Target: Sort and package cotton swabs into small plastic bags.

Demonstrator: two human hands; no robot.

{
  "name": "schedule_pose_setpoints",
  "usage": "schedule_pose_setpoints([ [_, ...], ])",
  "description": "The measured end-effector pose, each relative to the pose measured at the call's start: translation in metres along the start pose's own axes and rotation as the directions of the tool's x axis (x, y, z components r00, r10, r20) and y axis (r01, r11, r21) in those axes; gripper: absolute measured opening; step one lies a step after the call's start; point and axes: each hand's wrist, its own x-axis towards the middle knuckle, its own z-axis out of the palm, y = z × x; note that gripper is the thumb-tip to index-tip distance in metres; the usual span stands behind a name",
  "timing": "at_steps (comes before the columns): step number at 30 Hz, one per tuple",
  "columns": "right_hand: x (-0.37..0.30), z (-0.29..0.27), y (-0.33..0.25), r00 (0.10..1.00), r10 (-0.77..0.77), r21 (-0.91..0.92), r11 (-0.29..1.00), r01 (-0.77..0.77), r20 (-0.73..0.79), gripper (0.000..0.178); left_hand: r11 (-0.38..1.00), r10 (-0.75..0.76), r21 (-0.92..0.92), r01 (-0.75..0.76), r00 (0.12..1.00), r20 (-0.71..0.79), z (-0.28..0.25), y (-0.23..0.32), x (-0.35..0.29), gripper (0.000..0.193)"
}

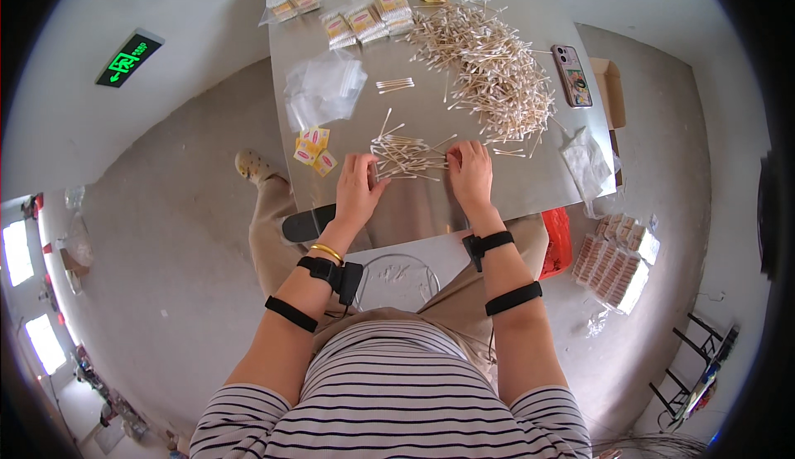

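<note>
A small loose pile of cotton swabs (403,156) lies on the metal table in front of me, its sticks pointing several ways. At its left edge is my left hand (358,187), fingers bent and thumb apart from them, close against the swab ends. My right hand (470,174) is at the pile's right edge, fingertips drawn together on swab ends there. Beyond the pile, a few swabs (395,85) lie side by side in a neat row. A much larger heap of cotton swabs (489,66) spreads over the far right of the table.
Left on the table (389,211) are clear plastic bags (325,86) and yellow cards (313,148). Packed bundles (364,20) stand at the back. A phone (571,76) and a crumpled bag (586,161) lie along the right edge. Stacked packs (614,264) sit on the floor.
</note>
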Motion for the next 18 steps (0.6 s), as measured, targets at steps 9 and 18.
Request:
schedule_pose_setpoints([
  [9, 0.022, 0.012, -0.042, 0.972, -0.232, 0.118, 0.967, 0.226, 0.039, 0.010, 1.000, 0.001, 0.002, -0.001, 1.000, -0.001, -0.001, 0.001, 0.001, 0.028],
  [18, 0.026, 0.019, -0.057, 0.948, -0.301, 0.152, 0.947, 0.284, 0.101, 0.010, 0.992, -0.114, 0.050, 0.115, 0.993, -0.022, 0.005, 0.003, 0.013, 0.012],
])
